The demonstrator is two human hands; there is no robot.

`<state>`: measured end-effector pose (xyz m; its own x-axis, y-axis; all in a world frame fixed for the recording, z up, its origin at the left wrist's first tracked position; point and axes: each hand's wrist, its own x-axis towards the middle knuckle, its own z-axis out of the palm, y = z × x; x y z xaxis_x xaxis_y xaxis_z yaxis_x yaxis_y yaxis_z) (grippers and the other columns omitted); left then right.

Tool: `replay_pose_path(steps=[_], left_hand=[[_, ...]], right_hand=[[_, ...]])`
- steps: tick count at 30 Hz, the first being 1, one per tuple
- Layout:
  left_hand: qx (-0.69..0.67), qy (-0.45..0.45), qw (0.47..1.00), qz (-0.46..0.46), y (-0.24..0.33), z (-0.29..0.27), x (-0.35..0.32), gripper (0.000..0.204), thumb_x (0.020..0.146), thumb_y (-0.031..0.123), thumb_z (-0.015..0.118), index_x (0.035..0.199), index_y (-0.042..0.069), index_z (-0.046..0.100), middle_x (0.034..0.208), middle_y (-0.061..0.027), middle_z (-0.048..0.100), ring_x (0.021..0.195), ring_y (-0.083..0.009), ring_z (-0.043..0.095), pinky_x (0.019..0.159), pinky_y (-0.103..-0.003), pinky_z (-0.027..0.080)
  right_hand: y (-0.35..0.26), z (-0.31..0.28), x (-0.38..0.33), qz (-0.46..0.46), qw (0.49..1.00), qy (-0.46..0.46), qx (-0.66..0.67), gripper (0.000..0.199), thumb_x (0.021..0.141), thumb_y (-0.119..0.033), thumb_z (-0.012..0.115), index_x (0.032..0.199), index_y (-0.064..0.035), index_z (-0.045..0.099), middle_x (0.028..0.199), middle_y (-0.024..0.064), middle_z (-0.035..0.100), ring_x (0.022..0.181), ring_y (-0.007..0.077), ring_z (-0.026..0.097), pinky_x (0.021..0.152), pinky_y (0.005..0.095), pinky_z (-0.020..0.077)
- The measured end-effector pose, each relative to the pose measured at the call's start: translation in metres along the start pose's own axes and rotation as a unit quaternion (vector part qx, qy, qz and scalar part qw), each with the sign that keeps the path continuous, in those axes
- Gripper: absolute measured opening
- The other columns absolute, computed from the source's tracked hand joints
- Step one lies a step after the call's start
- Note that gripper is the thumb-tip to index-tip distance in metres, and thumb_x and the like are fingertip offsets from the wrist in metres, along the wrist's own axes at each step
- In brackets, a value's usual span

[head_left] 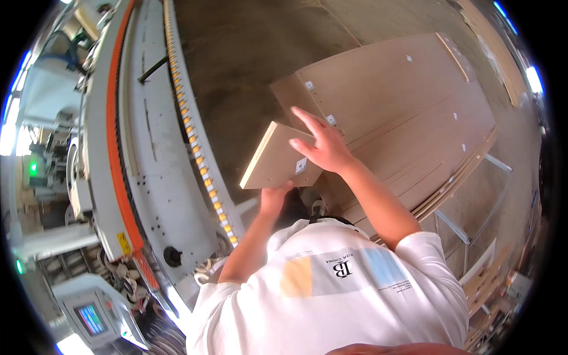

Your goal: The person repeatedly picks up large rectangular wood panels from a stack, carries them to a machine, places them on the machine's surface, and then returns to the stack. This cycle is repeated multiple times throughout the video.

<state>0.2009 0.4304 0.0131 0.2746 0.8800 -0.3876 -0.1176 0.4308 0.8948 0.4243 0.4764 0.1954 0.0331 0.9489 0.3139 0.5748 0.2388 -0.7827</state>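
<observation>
A small brown flat board (269, 163) with a pale raw edge is held tilted in front of my body. A white label (301, 165) with a dark printed square is stuck on its face. My left hand (275, 196) grips the board's near lower edge; most of its fingers are hidden beneath. Above the board's right part, my right hand (322, 142) is open with its fingers spread. Whether it touches the face I cannot tell. Large brown panels (384, 77) bearing small white labels lie stacked just beyond and to the right of this hand.
Along my left runs a long grey machine (157, 118) with an orange strip and a row of yellow rollers (198, 157). Its control screen (90, 319) glows at the lower left. A metal frame (467, 236) stands at the right, with more boards (488, 53) at the far right.
</observation>
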Motion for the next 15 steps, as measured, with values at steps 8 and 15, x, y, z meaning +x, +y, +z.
replay_pose_path(steps=[8,15], left_hand=[[-0.112,0.151,0.981,0.046,0.017,-0.037,-0.168,0.013,0.095,0.01,0.069,0.107,0.005,0.071,0.101,-0.0049,0.072,0.09,-0.0175,0.07,0.08,-0.035,0.059],[-0.304,0.311,0.896,0.091,0.009,-0.132,-0.273,0.017,0.099,0.018,0.066,0.112,0.007,0.066,0.109,-0.0049,0.07,0.099,-0.0195,0.069,0.079,-0.038,0.061]], right_hand=[[-0.013,0.066,-0.108,-0.064,0.993,-0.093,-0.046,0.057,0.09,-0.037,0.072,0.137,-0.0092,0.057,0.131,0.015,0.064,0.118,0.034,0.063,0.098,0.0424,0.052],[0.147,0.06,-0.234,0.184,0.883,-0.372,-0.22,0.067,0.087,-0.06,0.065,0.127,-0.0057,0.067,0.125,0.0211,0.067,0.118,0.0366,0.063,0.098,0.0445,0.0502]])
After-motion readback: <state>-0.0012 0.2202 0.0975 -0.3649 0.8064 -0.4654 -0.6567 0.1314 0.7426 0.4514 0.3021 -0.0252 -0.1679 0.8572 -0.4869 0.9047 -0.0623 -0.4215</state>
